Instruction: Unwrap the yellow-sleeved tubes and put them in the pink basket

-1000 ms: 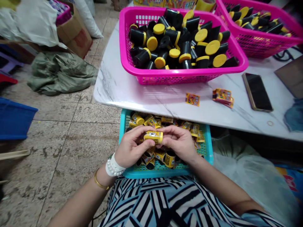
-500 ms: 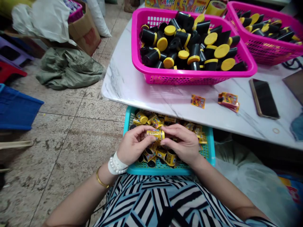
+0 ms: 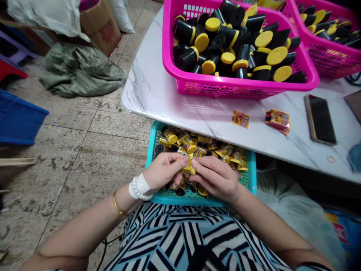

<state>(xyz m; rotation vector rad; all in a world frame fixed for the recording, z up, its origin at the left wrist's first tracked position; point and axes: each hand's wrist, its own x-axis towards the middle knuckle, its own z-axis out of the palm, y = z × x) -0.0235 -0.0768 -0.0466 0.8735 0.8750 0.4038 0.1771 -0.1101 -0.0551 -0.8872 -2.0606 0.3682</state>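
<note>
Over the teal basket point(image 3: 255, 177) my left hand point(image 3: 165, 169) and my right hand point(image 3: 218, 175) meet at the fingertips. Between them is a small yellow canister point(image 3: 188, 168), largely covered by my fingers. The left thumb lies across its top, with fingers curled below. My right fingertips pinch close beside that thumb. Yellow-labelled canisters point(image 3: 170, 136) fill the basket under my hands, some showing black ends and some yellow caps.
A marble-patterned table point(image 3: 169, 107) bears a pink basket point(image 3: 197, 84) of black tubes with yellow caps, and a second pink basket point(image 3: 324, 56). Near the table edge lie a printed packet point(image 3: 241, 119), a packet stack point(image 3: 278, 120) and a phone point(image 3: 320, 119). Green cloth point(image 3: 80, 71) is on the floor.
The canister, earlier plainly visible lying level between both hands, is now mostly covered. My left thumb has moved up and over it, and the hands have drawn closer together. The view has shifted slightly.
</note>
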